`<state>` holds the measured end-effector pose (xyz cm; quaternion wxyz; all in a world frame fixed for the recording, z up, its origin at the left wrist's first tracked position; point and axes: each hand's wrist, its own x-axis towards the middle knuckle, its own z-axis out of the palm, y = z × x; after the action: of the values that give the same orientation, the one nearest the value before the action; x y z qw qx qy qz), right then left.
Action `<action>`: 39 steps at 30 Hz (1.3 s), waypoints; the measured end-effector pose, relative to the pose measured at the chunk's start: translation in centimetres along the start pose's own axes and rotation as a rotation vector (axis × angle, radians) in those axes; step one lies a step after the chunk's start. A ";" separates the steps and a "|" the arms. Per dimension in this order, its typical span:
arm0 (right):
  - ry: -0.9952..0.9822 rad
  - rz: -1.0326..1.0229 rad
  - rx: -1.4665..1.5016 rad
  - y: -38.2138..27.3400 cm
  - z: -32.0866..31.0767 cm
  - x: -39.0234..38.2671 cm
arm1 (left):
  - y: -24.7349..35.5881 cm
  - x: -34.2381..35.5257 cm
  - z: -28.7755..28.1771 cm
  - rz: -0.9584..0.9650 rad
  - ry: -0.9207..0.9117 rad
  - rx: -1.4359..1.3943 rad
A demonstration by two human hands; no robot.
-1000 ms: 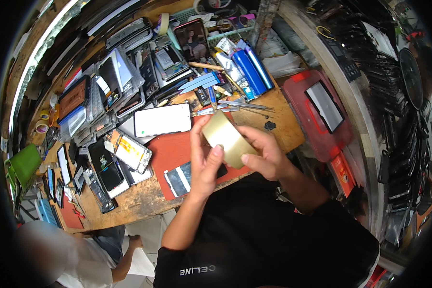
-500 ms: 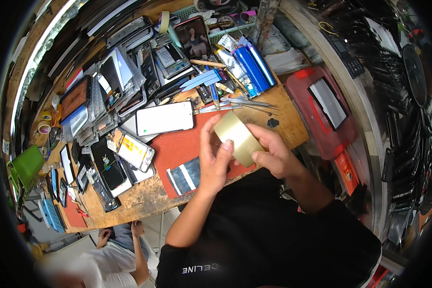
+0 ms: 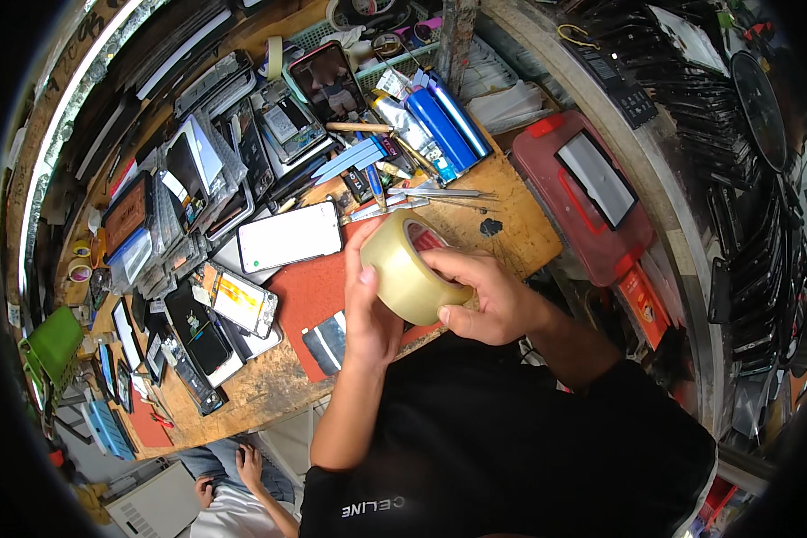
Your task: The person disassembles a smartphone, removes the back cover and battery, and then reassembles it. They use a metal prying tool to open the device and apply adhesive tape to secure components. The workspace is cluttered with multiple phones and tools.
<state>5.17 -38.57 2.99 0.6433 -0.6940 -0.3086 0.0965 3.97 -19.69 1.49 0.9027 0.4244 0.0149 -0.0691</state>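
Observation:
Over the front of the workbench I hold a wide roll of clear yellowish packing tape (image 3: 399, 280). My right hand (image 3: 493, 300) grips its near right side, fingers hooked into the core and thumb on the outer face. My left hand (image 3: 368, 314) is closed against the roll's left side, thumb at the tape and the other fingers partly hidden behind it. Beneath lies a red mat (image 3: 307, 289) bearing a dark flat piece with a pale stripe (image 3: 325, 345), partly covered by my left forearm. Beyond my left hand a phone with a lit white screen (image 3: 291, 237) lies flat.
Opened phones (image 3: 235, 299) and bagged parts crowd the left. Behind the roll are tweezers (image 3: 439, 193), blue tools (image 3: 350, 160) and a blue cylinder (image 3: 442, 130). A red case (image 3: 592, 233) stands right of the bench. Another person's hands (image 3: 249, 466) show at lower left.
The roll has turned, so its core opening now shows, and my right fingers have gone into it. The view has shifted slightly. The other person's hands have moved a little.

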 end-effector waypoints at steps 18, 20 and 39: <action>-0.039 0.210 0.461 1.1 0.9 -0.7 | 0.4 0.2 -1.4 0.028 0.021 0.450; -0.040 0.210 0.421 1.3 1.0 -0.6 | 0.4 0.3 -1.5 -0.008 0.031 0.411; 0.166 0.355 0.440 0.7 0.7 0.6 | 9.5 -7.0 -12.1 0.292 0.433 2.092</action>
<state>5.49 -37.59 2.43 0.7744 -0.5865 -0.1005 0.2150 -1.31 -3.66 1.59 0.0698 0.9864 0.0572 0.1373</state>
